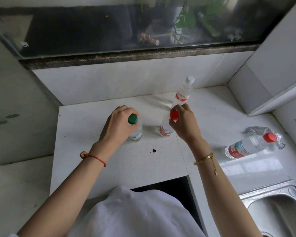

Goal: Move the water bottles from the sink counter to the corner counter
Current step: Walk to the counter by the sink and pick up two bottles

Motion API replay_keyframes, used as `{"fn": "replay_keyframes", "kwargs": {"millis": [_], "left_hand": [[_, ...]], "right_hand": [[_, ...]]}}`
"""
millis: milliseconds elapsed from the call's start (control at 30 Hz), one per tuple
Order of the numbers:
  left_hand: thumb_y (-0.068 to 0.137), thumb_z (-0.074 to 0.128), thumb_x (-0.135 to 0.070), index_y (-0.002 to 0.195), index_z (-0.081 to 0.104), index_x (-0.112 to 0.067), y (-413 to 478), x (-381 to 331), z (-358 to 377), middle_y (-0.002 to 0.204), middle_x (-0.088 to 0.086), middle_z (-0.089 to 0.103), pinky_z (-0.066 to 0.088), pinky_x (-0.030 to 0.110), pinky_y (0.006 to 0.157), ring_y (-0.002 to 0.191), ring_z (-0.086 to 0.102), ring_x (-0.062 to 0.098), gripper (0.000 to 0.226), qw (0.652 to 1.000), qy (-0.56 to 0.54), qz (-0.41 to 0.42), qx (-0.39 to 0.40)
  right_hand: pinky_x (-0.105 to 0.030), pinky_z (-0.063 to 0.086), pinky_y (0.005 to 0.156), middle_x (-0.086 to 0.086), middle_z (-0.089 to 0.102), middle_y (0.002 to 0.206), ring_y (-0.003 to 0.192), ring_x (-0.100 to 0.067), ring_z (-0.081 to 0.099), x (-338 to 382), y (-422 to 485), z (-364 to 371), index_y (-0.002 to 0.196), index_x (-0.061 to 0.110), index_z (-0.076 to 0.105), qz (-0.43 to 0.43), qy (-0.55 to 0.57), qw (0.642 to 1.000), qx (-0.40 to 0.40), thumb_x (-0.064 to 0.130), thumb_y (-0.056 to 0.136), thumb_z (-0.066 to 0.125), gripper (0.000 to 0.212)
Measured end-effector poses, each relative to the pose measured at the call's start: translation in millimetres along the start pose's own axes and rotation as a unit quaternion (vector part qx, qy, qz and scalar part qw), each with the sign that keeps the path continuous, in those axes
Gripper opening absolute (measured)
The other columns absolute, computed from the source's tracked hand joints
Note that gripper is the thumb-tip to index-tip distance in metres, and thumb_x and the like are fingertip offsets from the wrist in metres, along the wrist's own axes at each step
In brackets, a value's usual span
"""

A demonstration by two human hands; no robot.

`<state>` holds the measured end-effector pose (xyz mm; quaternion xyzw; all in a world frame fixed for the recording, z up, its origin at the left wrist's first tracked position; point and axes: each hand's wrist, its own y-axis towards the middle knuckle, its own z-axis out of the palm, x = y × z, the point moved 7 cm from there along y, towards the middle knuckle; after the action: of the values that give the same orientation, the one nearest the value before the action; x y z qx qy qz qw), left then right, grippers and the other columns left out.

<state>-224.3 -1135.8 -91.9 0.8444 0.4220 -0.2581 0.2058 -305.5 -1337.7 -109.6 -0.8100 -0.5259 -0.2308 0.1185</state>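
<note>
Left wrist: a red cord bracelet (94, 156). The left hand (117, 124) is closed around the neck of the green-capped bottle (135, 129), fingers curled just below the cap. This bottle stands upright on the white corner counter (85, 134). Its label is pale, and the print is too small to read.

Centre: a small dark spot (154, 150) lies on the counter, in front of and between the two held bottles.

The right hand (184, 124) grips the red-capped bottle (166, 129), fingertips pinched around the cap. This bottle stands on the counter and tilts slightly. Its label is red and white; the text is not legible. The right wrist carries a gold bangle (204, 159).

Behind the right hand, a white-capped bottle (184, 91) stands upright near the back wall. Its label shows red characters, unreadable at this resolution.

Right: a second red-capped bottle (249, 146) stands leaning on the sink counter, near the steel sink (270, 194). Its red label cannot be read. Crumpled clear plastic (256, 130) lies just behind it.
</note>
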Motion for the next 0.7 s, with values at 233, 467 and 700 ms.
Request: {"fn": "replay_keyframes", "kwargs": {"millis": [233, 467, 700], "left_hand": [[0.069, 0.078, -0.013, 0.093, 0.069, -0.019, -35, 4, -17, 0.094, -0.002, 0.064, 0.051, 0.035, 0.077, 0.083, 0.055, 0.015, 0.027, 0.999, -0.026, -0.027, -0.037], [0.065, 0.079, -0.011, 0.091, 0.069, -0.022, -95, 10, -34, 0.092, -0.006, 0.064, 0.045, 0.019, 0.071, 0.075, 0.051, 0.010, 0.030, 0.995, -0.012, -0.066, -0.074], [0.066, 0.079, -0.009, 0.092, 0.070, -0.021, -168, 19, -53, 0.094, -0.007, 0.066, 0.035, -0.001, 0.070, 0.073, 0.052, -0.002, 0.029, 0.985, 0.004, -0.132, -0.114]], "right_hand": [[-0.026, 0.049, 0.077, -0.007, 0.052, 0.114, 0.084, -0.018, 0.050, 26, -42, -4, 0.105, 0.014, 0.059, -0.050, 0.045, 0.998, 0.001, 0.007, 0.075, 0.070, 0.033], [-0.024, 0.050, 0.073, -0.004, 0.054, 0.108, 0.084, -0.019, 0.055, 59, -80, -5, 0.105, 0.017, 0.061, -0.092, 0.066, 0.993, 0.041, 0.009, 0.073, 0.073, 0.036], [-0.016, 0.043, 0.069, -0.002, 0.054, 0.108, 0.082, -0.016, 0.053, 94, -112, 11, 0.105, 0.018, 0.061, -0.165, 0.060, 0.980, 0.093, 0.010, 0.072, 0.075, 0.036]]}}
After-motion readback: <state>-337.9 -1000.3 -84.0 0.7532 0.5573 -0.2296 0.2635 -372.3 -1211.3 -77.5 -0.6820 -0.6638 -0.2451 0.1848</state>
